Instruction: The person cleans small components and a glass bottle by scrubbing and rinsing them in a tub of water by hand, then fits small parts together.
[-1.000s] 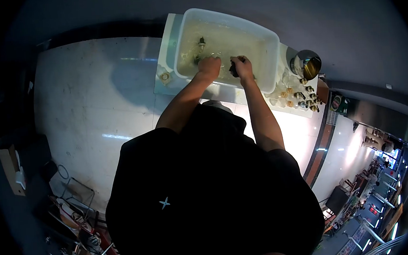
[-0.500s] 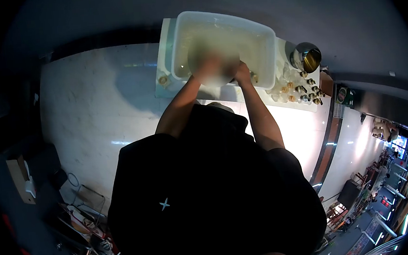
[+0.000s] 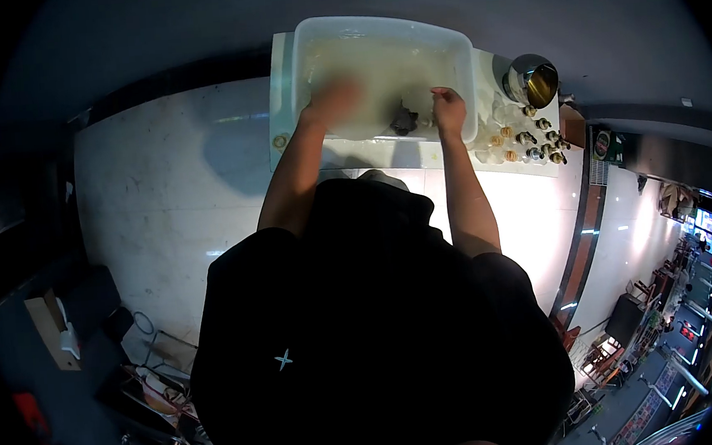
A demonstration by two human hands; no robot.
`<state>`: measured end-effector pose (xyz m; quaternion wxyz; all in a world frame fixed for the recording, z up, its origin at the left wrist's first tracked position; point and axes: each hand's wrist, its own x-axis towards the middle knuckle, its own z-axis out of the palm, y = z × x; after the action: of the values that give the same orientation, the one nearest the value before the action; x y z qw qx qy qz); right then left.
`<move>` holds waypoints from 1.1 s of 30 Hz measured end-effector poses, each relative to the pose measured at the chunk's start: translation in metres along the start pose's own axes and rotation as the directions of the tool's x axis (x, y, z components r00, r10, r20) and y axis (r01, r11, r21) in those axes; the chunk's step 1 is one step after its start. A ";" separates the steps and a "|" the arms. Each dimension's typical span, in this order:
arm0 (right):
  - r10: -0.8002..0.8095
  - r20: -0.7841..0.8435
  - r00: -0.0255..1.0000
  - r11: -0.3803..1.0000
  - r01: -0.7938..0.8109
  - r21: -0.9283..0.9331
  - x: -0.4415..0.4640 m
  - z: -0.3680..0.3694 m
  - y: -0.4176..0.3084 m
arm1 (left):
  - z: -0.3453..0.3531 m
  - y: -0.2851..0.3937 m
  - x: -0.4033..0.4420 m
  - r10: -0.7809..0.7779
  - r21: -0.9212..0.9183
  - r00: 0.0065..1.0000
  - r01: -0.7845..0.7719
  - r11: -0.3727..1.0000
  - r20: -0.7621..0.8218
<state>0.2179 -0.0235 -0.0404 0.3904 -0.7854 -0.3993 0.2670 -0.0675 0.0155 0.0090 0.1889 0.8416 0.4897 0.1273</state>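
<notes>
A large translucent plastic tub (image 3: 467, 63) holds cloudy, pale liquid. My left hand (image 3: 335, 100) is over the left part of the tub, and a blur covers its fingers. At the tub's right front side is my right hand (image 3: 449, 113), its fingers curled together. Whatever they may pinch is too small to make out. Between the hands, near the front wall, a dark, crumpled thing like a cloth (image 3: 404, 121) lies in the liquid, apart from both hands.
Right of the tub stand several clear glass pieces with brass-coloured and dark fittings (image 3: 525, 137). A shiny metal pot (image 3: 521, 84) is behind them. A small ring-shaped piece (image 3: 280, 141) sits at the table's left corner. The table (image 3: 279, 69) extends slightly past the tub.
My hands have moved apart, the left one leftward and the right one slightly right. The dark cloth-like thing between them now shows in the tub.
</notes>
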 end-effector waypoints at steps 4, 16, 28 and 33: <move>-0.127 0.092 0.988 0.983 0.137 -0.119 0.009 -0.008 0.001 | 0.008 -0.010 0.008 -0.100 0.028 0.994 0.101 0.995 -0.034; -0.294 0.890 0.348 0.756 0.655 -0.007 -0.057 0.146 -0.073 | -0.012 -0.022 -0.003 -0.429 -0.192 0.888 0.398 0.897 -0.165; -0.234 0.884 0.404 0.735 0.669 -0.111 -0.062 0.148 -0.062 | 0.022 -0.033 -0.007 -0.510 -0.534 0.817 0.315 0.785 -0.269; -0.196 0.688 0.698 0.981 0.149 0.128 -0.042 0.106 -0.051 | 0.026 -0.021 -0.006 -0.504 -0.589 0.815 0.265 0.763 -0.287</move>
<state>0.0961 0.0034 -0.0522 0.2587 -0.5731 -0.5800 0.5179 -0.0766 0.0144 -0.0242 0.3205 0.5858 0.6312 0.3947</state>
